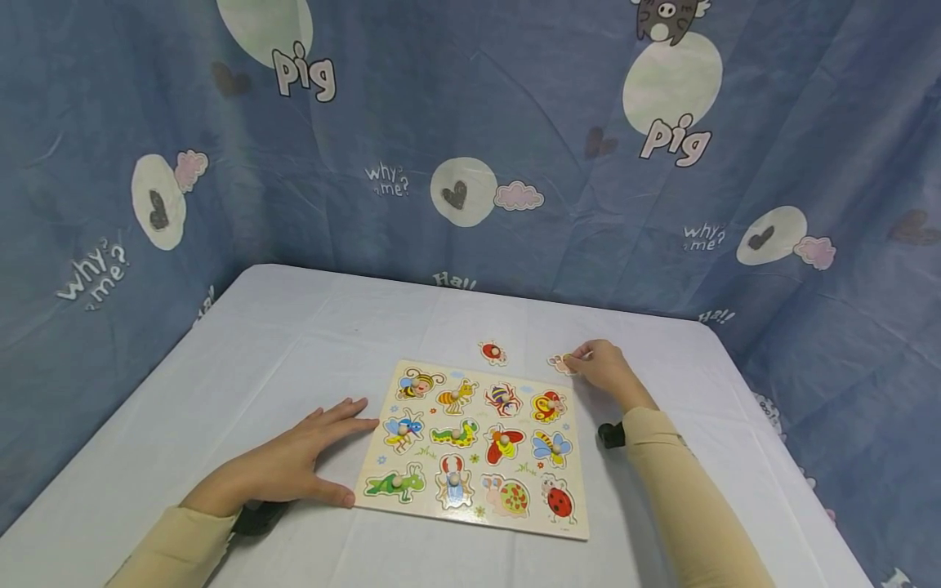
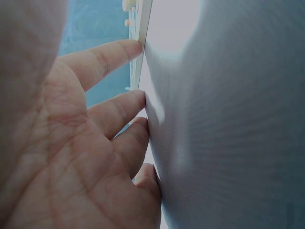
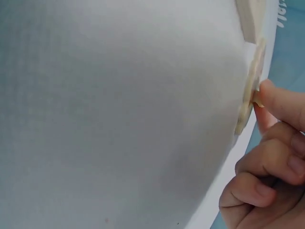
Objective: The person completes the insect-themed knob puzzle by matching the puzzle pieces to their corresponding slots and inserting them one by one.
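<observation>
A wooden peg puzzle board (image 1: 470, 523) with insect pictures lies flat on the table. Most of its pictures carry a small round knob; the snail picture (image 1: 507, 495) and ladybug picture (image 1: 559, 500) at the lower right show none. My left hand (image 1: 301, 457) rests at the board's left edge, fingers spread and thumb at the near corner. Beyond the far right corner, my right hand (image 1: 606, 369) pinches the knob of a pale pinkish puzzle piece (image 3: 249, 90) between thumb and forefinger. The fingers partly cover this piece in the head view. A loose red ladybug piece (image 1: 492, 353) lies behind the board.
The table wears a white cloth (image 1: 316, 327). A blue printed curtain (image 1: 470, 106) hangs along its back and sides. Dark wrist devices show near both sleeves, including a black one (image 1: 612, 435) by the right forearm.
</observation>
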